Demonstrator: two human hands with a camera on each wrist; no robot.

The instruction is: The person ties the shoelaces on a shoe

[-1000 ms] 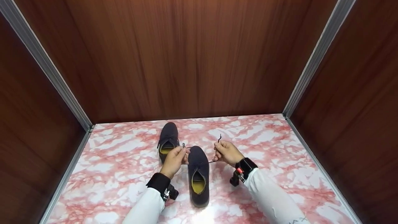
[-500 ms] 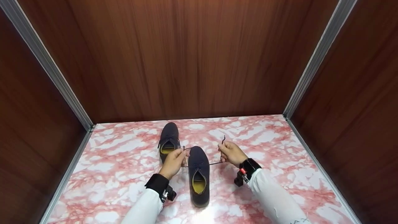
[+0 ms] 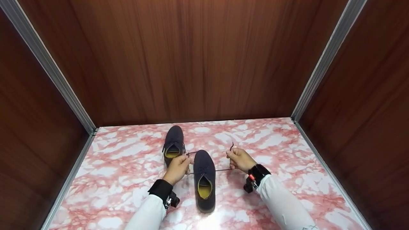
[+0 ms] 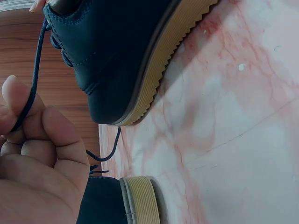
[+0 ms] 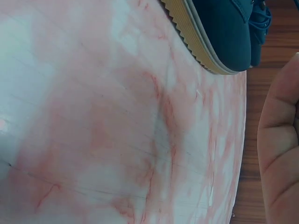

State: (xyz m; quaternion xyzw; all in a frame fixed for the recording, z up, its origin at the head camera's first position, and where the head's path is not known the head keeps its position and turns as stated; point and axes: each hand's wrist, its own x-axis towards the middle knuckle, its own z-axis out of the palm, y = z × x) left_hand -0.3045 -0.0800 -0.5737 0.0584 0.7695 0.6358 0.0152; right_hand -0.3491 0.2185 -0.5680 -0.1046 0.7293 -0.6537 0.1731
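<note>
A dark blue lace-up shoe [image 3: 204,161] with a yellow insole stands upright between the hands, toe pointing away. On its left, my left hand [image 3: 177,166] pinches one end of the shoelace [image 4: 36,70] between thumb and curled fingers. To the right, my right hand [image 3: 242,160] grips the other lace end [image 3: 232,146], whose tip sticks up above the fingers. The lace stretch [image 3: 224,170] from shoe to right hand runs straight. In the right wrist view only part of the right hand [image 5: 282,144] shows, and its grip is out of frame.
A matching shoe [image 3: 174,135] stands farther back on the left, its opening partly behind the left hand. Both rest on a red-and-white marbled tabletop [image 3: 127,179]. Brown wood-grain panels [image 3: 191,64] with grey metal corner posts [image 3: 322,64] enclose the back and sides.
My right hand has moved right and slightly nearer, drawing its lace out longer and straighter. The left hand has shifted slightly nearer. Both shoes have stayed in place.
</note>
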